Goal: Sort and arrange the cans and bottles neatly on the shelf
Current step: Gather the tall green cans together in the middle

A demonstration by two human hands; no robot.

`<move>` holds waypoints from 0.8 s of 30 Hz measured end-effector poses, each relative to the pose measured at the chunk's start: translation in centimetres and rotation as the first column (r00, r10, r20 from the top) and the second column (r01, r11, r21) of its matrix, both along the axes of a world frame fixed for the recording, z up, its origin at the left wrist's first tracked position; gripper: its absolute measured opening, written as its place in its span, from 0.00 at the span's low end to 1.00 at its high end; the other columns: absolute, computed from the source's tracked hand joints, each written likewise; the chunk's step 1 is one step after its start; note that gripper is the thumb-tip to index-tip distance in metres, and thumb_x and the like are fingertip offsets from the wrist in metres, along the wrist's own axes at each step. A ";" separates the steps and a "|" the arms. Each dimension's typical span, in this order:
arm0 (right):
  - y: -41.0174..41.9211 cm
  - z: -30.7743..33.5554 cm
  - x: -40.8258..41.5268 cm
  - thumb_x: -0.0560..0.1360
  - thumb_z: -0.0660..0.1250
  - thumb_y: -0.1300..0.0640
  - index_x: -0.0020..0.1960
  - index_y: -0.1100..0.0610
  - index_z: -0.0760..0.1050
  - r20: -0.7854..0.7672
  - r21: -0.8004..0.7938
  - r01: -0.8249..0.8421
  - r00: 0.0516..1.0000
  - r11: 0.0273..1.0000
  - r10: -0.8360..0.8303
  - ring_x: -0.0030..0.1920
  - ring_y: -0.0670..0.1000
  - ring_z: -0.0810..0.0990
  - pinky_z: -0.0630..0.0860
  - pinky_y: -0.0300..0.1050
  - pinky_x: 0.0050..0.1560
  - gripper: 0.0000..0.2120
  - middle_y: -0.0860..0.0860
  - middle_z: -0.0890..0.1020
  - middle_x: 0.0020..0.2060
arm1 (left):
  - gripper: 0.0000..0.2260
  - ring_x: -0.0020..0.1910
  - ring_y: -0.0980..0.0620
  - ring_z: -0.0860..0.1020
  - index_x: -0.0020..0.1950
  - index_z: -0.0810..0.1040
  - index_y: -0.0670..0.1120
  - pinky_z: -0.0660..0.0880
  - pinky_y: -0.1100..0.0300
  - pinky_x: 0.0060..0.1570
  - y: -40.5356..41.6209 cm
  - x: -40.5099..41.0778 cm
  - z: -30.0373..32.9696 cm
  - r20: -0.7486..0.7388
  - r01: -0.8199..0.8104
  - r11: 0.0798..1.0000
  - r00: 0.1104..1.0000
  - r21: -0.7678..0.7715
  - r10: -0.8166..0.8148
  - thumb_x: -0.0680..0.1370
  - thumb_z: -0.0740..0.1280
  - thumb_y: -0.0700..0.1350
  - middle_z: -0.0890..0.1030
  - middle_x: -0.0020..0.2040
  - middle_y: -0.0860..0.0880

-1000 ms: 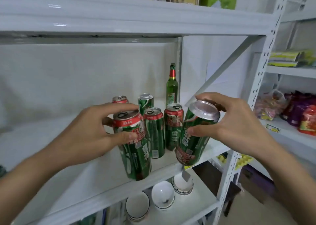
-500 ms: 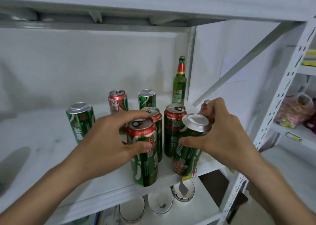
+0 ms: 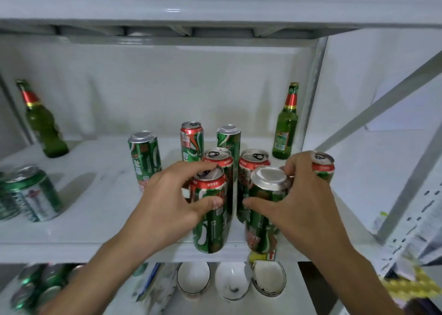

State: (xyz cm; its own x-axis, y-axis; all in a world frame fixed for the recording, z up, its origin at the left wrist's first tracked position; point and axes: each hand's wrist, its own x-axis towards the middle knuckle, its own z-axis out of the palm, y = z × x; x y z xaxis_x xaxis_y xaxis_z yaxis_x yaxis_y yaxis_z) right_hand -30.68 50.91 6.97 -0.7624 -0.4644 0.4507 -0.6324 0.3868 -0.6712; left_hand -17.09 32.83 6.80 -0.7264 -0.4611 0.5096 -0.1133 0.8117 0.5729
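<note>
Left hand (image 3: 167, 202) fingers are clamped on a tall green can (image 3: 210, 221); right hand (image 3: 301, 209) fingers are clamped on an upended can (image 3: 265, 209) at its 3 o'clock. Both cans are stood at the shelf (image 3: 95, 238) front edge; green bottles (image 3: 285, 128) are seen at 1 and 10 o'clock.

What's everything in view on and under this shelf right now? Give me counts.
Tall cans: eight, green and red, clustered mid-shelf; two held at the front edge, one in the left hand, one upside down in the right hand, another behind the right hand's fingers.
Short cans: at least two, green and white, far left.
Glass bottles: two, green with red foil necks, back left and back right.
Bowls: three, white, shelf below.
Cans below: blurred, count unclear.
Left hand: gripping a can.
Right hand: gripping a can.
</note>
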 end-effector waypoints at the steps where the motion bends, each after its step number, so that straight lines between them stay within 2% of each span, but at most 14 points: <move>1: -0.2 -0.2 0.1 0.59 0.84 0.41 0.49 0.48 0.62 -0.007 -0.008 0.006 1.000 1.000 -0.006 0.39 0.43 0.77 0.79 0.47 0.40 0.34 0.43 0.77 0.40 | 0.28 0.58 0.64 0.80 0.68 0.80 0.60 0.79 0.58 0.62 0.3 0.0 -0.1 -0.004 -0.019 1.000 1.000 -0.004 0.019 0.69 0.81 0.54 0.82 0.61 0.63; 8: -1.8 -1.2 -0.2 0.61 0.82 0.39 0.48 0.48 0.60 -0.041 -0.039 0.045 0.998 0.998 -0.047 0.41 0.47 0.77 0.76 0.46 0.38 0.34 0.44 0.76 0.41 | 0.27 0.58 0.60 0.79 0.69 0.80 0.56 0.75 0.64 0.62 0.7 -0.9 -0.4 -0.028 -0.060 0.998 0.998 -0.032 0.059 0.71 0.81 0.52 0.81 0.60 0.61; 12: -2.8 -1.3 -0.7 0.61 0.82 0.39 0.48 0.47 0.59 -0.049 -0.037 0.080 0.995 0.996 -0.082 0.40 0.50 0.79 0.78 0.50 0.39 0.34 0.45 0.77 0.41 | 0.27 0.61 0.56 0.79 0.70 0.80 0.54 0.75 0.60 0.64 0.4 -1.7 -0.7 -0.036 -0.071 0.996 0.997 -0.061 0.069 0.72 0.80 0.52 0.82 0.63 0.56; 14: -3.3 -1.4 -0.9 0.62 0.82 0.39 0.47 0.47 0.59 -0.061 -0.037 0.094 0.994 0.995 -0.096 0.39 0.50 0.79 0.77 0.49 0.38 0.33 0.45 0.77 0.41 | 0.28 0.62 0.55 0.79 0.71 0.79 0.53 0.75 0.60 0.64 0.2 -2.1 -0.8 -0.031 -0.073 0.995 0.997 -0.074 0.071 0.72 0.80 0.52 0.82 0.64 0.55; 17: -4.2 -1.6 -1.2 0.62 0.81 0.38 0.47 0.47 0.59 -0.082 -0.028 0.107 0.991 0.994 -0.109 0.40 0.50 0.78 0.75 0.47 0.37 0.33 0.44 0.76 0.40 | 0.28 0.61 0.56 0.78 0.72 0.78 0.54 0.72 0.65 0.61 0.0 -2.8 -0.9 -0.033 -0.063 0.995 0.998 -0.083 0.060 0.73 0.79 0.52 0.81 0.64 0.54; 19: -4.9 -1.8 -1.4 0.63 0.80 0.37 0.48 0.46 0.59 -0.102 -0.023 0.114 0.988 0.993 -0.116 0.41 0.51 0.79 0.78 0.50 0.40 0.32 0.45 0.76 0.42 | 0.27 0.60 0.56 0.77 0.72 0.78 0.54 0.69 0.68 0.59 -0.3 -3.3 -1.0 -0.041 -0.057 0.995 0.998 -0.087 0.054 0.74 0.79 0.51 0.81 0.63 0.54; 24: -5.9 -2.0 -2.1 0.64 0.79 0.37 0.48 0.47 0.59 -0.093 -0.012 0.107 0.990 0.994 -0.108 0.44 0.53 0.79 0.79 0.53 0.41 0.32 0.47 0.76 0.43 | 0.27 0.66 0.55 0.76 0.74 0.75 0.55 0.70 0.66 0.63 -1.5 -4.6 -1.8 -0.064 -0.066 0.991 0.996 -0.112 0.059 0.75 0.77 0.52 0.79 0.68 0.54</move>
